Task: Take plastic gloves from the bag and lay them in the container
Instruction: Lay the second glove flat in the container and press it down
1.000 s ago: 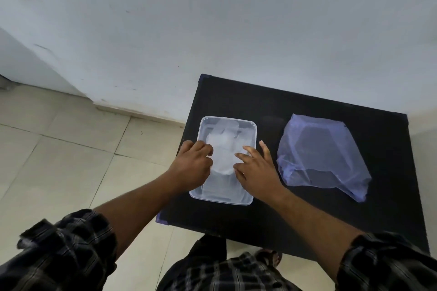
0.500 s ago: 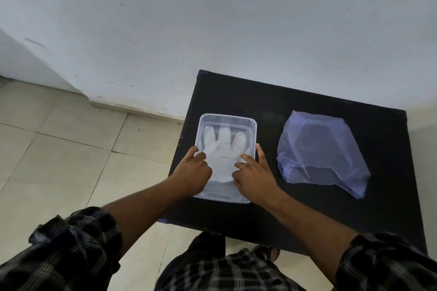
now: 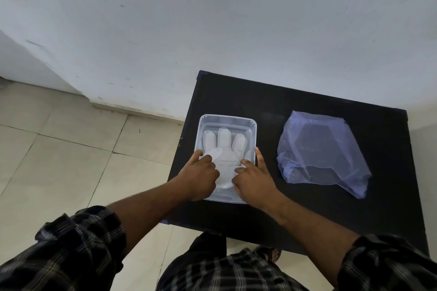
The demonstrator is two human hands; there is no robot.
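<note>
A clear rectangular container sits on the left half of a black table. Inside it a whitish translucent plastic glove lies flat, its fingers pointing away from me. My left hand rests on the glove's left side near the palm, fingers curled down on it. On the glove's right side my right hand presses down with its fingertips, the thumb lying along the container's right rim. To the right a crumpled bluish plastic bag lies apart from both hands; what it holds cannot be made out.
The black table stands against a white wall, with its left edge close to the container. Beige floor tiles spread to the left. My checked sleeves and my legs fill the bottom of the view.
The glove, bunched up a second ago, now lies spread flat with its fingers showing. Both hands have slid toward me, onto the glove's palm and cuff end.
</note>
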